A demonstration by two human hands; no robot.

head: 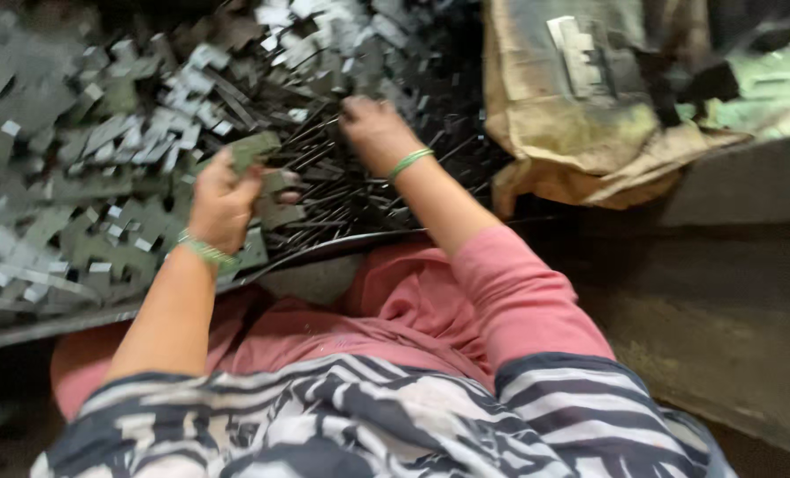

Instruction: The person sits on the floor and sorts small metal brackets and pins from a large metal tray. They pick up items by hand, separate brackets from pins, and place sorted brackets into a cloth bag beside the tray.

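Note:
A big heap of flat grey stamped metal pieces (103,150) fills the upper left. My left hand (224,202) is closed around a small stack of these metal pieces (255,149), held just above the heap. My right hand (373,128) reaches further back and presses its fingers into the dark thin metal strips (324,190) in the middle of the pile; whether it grips any is hidden. Both wrists carry green bangles. Pink sleeves and a striped dark-and-white cloth cover my lap below.
A worn brown sack (589,115) lies at the upper right with a pale metal piece (576,53) on it. A grey metal edge (50,323) borders the heap toward me. A dark concrete floor (722,301) lies at the right.

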